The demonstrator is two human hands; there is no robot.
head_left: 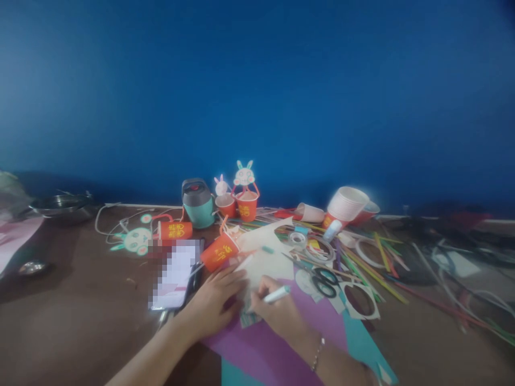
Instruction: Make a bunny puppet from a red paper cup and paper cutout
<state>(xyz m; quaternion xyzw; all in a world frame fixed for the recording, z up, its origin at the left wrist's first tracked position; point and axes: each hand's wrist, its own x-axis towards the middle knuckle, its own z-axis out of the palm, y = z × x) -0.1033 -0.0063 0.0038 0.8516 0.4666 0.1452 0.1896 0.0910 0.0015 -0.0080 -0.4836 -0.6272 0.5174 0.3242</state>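
My right hand grips a marker with a white barrel and a teal end, tilted over a small piece of paper with teal marks. Beside it, my left hand lies with fingers stretched out at the paper's left side. The marker's tip is hidden by my right fingers. Under both hands spreads a purple sheet, with a teal sheet below it. A larger off-white paper extends beyond my fingers.
Left of my hands lies a phone, near a tipped red paper cup. Black-handled scissors and a tape roll lie right. Rabbit-faced cups, a teal flask and stacked cups stand by the blue wall.
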